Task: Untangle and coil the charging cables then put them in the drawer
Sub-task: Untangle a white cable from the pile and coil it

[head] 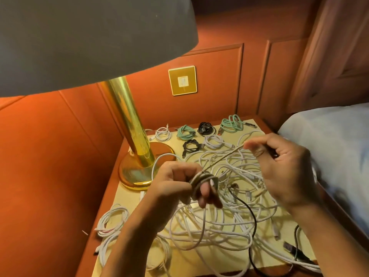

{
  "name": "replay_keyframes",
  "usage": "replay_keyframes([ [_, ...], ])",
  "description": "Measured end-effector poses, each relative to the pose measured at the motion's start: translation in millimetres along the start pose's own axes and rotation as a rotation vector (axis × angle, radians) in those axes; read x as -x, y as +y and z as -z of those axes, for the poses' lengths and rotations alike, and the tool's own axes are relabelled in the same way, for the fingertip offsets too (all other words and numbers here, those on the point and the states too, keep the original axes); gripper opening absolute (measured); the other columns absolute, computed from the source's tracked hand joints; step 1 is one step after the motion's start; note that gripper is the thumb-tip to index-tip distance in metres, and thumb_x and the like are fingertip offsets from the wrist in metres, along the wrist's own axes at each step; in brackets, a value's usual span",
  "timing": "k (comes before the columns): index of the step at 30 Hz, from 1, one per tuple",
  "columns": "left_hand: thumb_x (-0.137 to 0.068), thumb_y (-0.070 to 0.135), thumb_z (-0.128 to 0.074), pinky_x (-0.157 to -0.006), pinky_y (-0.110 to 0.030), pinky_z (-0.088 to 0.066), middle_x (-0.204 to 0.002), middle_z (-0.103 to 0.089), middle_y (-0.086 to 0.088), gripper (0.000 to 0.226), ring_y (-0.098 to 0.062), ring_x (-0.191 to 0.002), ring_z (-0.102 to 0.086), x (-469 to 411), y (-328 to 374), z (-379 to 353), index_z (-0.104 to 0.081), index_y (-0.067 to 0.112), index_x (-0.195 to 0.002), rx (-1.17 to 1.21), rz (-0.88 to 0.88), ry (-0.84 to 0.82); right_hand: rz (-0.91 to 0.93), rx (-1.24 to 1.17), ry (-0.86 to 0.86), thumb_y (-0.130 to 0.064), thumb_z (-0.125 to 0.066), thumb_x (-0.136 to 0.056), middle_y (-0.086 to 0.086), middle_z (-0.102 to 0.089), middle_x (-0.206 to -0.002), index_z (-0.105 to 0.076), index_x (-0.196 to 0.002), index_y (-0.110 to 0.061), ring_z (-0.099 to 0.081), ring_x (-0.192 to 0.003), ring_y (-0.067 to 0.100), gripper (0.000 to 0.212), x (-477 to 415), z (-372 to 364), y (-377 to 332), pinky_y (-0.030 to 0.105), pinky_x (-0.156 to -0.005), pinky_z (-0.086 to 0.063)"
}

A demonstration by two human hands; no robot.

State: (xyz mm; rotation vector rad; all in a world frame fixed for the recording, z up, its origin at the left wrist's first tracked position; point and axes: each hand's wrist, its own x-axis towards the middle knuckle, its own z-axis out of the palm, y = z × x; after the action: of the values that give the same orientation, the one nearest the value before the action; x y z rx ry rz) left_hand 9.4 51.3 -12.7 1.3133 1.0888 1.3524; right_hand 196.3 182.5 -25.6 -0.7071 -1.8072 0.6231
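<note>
While tangled cables [225, 220] cover the nightstand [127, 199], a lamp [127, 124] stands left.

**Our count at the nightstand [124, 198]**

In the back rows we count six coiled cables: two green coils [185, 132] [231, 123], two black coils [206, 128] [191, 145] and two white coils [162, 133] [214, 141]. We also count one tan braided cable [219, 159], one lamp [127, 120], one wall switch [182, 80] and two hands, a left hand [175, 182] and a right hand [283, 166]. We cannot count the strands in the white tangle [219, 222].
</note>
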Motion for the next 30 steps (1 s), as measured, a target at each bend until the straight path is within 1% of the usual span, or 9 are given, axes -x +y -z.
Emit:
replay_keyframes([
  [3,-0.058,0.003,-0.048,-0.086,-0.039,-0.056,-0.079,-0.065,-0.02,0.029,-0.037,-0.087,-0.069,-2,0,-1,-0.065,-0.001,-0.081,0.393,-0.091,-0.035,-0.027,0.012,-0.132,-0.039,-0.062,-0.09,-0.02,-0.071,-0.089,-0.074,-0.097,-0.029,-0.067,-0.087,-0.003,0.017,4,-10,8,0.008,-0.069,-0.05],
  [6,-0.064,-0.001,-0.047,-0.11,-0.042,-0.048,-0.099,-0.07,-0.023,0.042,-0.039,-0.115,-0.065,-4,0,-1,-0.068,-0.006,-0.1,0.695,-0.17,0.021,-0.039,0.006,-0.29,-0.042,-0.06,-0.089,-0.021,-0.072,-0.09,-0.076,-0.098,-0.028,-0.067,-0.089,-0.005,0.023,7,-16,3,0.008,-0.072,-0.051],
  [9,-0.072,-0.003,-0.035,-0.112,-0.041,-0.045,-0.132,-0.061,-0.032,0.058,-0.044,-0.136,-0.05,-5,2,-1,-0.063,-0.012,-0.122,0.876,-0.225,0.163,0.002,0.034,-0.429,-0.043,-0.061,-0.089,-0.017,-0.075,-0.097,-0.079,-0.104,-0.023,-0.066,-0.096,-0.006,0.031,10,-20,-1,0.012,-0.08,-0.052],
  [12,-0.071,-0.005,-0.033,-0.115,-0.042,-0.04,-0.14,-0.055,-0.033,0.064,-0.044,-0.136,-0.051,-7,1,-3,-0.057,-0.015,-0.13,0.846,-0.228,0.313,0.045,0.054,-0.528,-0.038,-0.065,-0.094,-0.015,-0.076,-0.104,-0.079,-0.11,-0.023,-0.066,-0.098,-0.006,0.026,12,-25,-4,0.017,-0.083,-0.054],
  [18,-0.066,-0.009,-0.041,-0.113,-0.035,-0.043,-0.131,-0.066,-0.023,0.066,-0.033,-0.131,-0.059,-7,-4,-5,-0.056,-0.01,-0.13,0.429,-0.245,0.425,0.096,0.138,-0.641,-0.038,-0.06,-0.097,-0.014,-0.075,-0.103,-0.074,-0.114,-0.026,-0.066,-0.094,0.003,0.025,16,-26,-17,0.036,-0.079,-0.057],
  [22,-0.068,-0.013,-0.048,-0.106,-0.024,-0.048,-0.126,-0.071,-0.002,0.06,-0.015,-0.128,-0.061,-5,-12,-11,-0.066,0.009,-0.121,-0.235,-0.288,0.437,0.167,0.284,-0.687,-0.04,-0.05,-0.1,-0.013,-0.068,-0.092,-0.069,-0.109,-0.028,-0.06,-0.081,0.008,0.024,17,-21,-25,0.041,-0.069,-0.053],
  [24,-0.07,-0.015,-0.053,-0.104,-0.02,-0.047,-0.128,-0.069,0.001,0.054,-0.008,-0.129,-0.059,-5,-16,-13,-0.063,0.017,-0.112,-0.62,-0.359,0.4,0.184,0.337,-0.687,-0.044,-0.042,-0.099,-0.011,-0.065,-0.087,-0.067,-0.104,-0.027,-0.058,-0.076,0.012,0.03,16,-17,-29,0.042,-0.066,-0.052],
  [27,-0.072,-0.017,-0.065,-0.096,-0.016,-0.049,-0.122,-0.069,-0.002,0.047,-0.01,-0.12,-0.062,-8,-21,-10,-0.063,0.009,-0.112,-0.992,-0.381,0.324,0.193,0.386,-0.652,-0.045,-0.042,-0.098,-0.011,-0.066,-0.086,-0.068,-0.101,-0.027,-0.06,-0.077,0.014,0.032,16,-12,-33,0.041,-0.067,-0.052],
  [30,-0.078,-0.008,-0.076,-0.087,-0.027,-0.055,-0.117,-0.068,-0.001,0.043,-0.016,-0.108,-0.065,-9,-23,-11,-0.061,0.009,-0.114,-1.135,-0.309,0.271,0.219,0.395,-0.582,-0.04,-0.052,-0.098,-0.01,-0.068,-0.085,-0.071,-0.099,-0.027,-0.062,-0.074,0.015,0.023,18,-10,-33,0.04,-0.065,-0.055],
])
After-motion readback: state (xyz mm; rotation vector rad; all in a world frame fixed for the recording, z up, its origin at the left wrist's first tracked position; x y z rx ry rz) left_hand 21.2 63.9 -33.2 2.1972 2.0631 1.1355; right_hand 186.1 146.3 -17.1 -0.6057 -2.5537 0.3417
